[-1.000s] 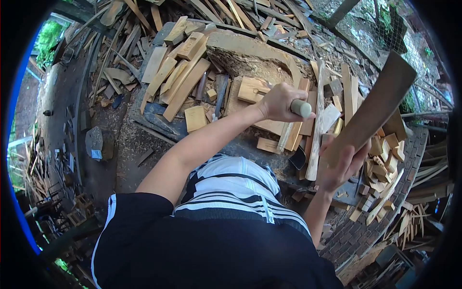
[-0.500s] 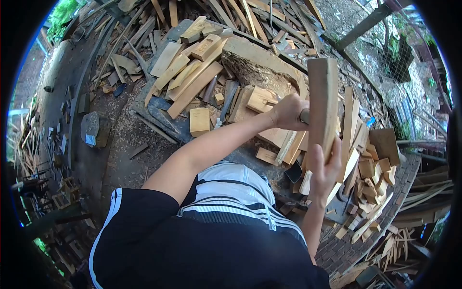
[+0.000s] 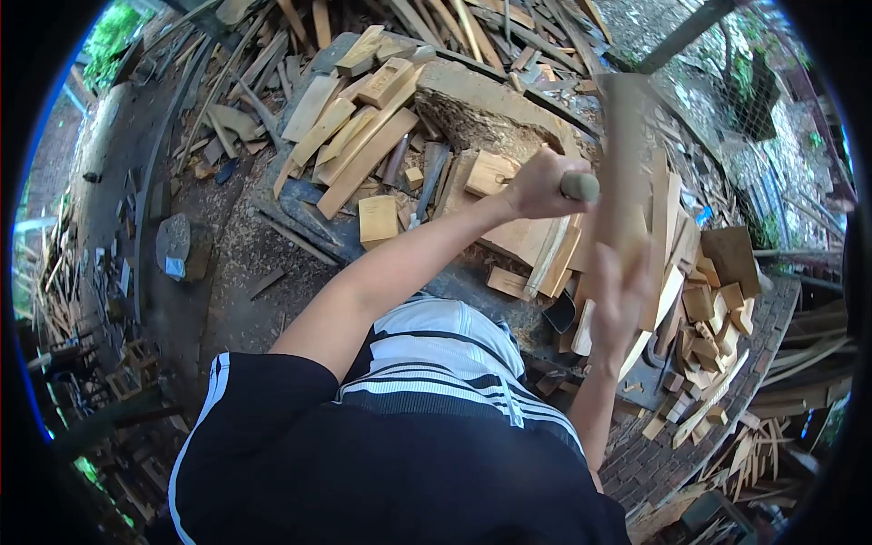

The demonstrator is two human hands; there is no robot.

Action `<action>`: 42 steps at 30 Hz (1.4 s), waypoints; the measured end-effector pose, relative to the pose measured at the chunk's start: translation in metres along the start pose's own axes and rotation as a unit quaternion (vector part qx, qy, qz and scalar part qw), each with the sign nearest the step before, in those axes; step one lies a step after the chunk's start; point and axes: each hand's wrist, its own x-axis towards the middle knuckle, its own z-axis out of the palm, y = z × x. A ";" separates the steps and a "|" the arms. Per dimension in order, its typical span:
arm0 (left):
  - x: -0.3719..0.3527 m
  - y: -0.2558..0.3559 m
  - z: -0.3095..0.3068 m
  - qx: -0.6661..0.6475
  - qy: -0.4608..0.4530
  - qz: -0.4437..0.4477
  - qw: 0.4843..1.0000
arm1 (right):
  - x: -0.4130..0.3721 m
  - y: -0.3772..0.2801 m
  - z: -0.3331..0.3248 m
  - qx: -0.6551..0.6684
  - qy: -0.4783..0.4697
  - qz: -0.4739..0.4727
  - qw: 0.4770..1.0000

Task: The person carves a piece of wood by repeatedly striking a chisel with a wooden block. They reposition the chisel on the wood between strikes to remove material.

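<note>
My left hand is closed round a handle, whose rounded end sticks out to the right of the fist; the rest of the tool is hidden. Just right of it, a long thick wooden piece stands upright in view, smeared by motion. My right hand holds that piece at its lower end, also blurred. Between the handle's end and the wooden piece there is a narrow gap. Behind my left fist lies a wooden block with a carved recess, on a flat board.
Planks and blocks lie on the bench to the left, near a squared block. A thick hollowed timber lies beyond. Many small offcuts are heaped at the right. A stump stands on the ground at the left.
The wooden piece has shifted slightly right and up in view and is now blurred. My left fist has risen a little, and the handle's end now shows, apart from the piece.
</note>
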 end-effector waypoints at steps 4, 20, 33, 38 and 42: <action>0.003 0.002 -0.012 -0.022 -0.017 -0.052 0.998 | 0.005 0.005 0.006 -0.003 -0.010 -0.013 1.000; 0.023 -0.020 -0.052 -0.118 0.300 -0.151 0.934 | -0.022 0.055 0.003 0.110 0.087 0.023 0.990; 0.029 -0.026 -0.031 0.054 0.249 -0.123 0.959 | -0.024 0.063 0.006 0.154 0.096 0.075 0.981; 0.030 -0.027 -0.030 0.055 0.248 -0.109 0.961 | -0.023 0.067 0.004 0.130 0.090 0.069 0.985; 0.031 -0.023 -0.028 0.049 0.220 -0.143 0.964 | -0.021 0.066 0.005 0.104 0.090 0.035 0.990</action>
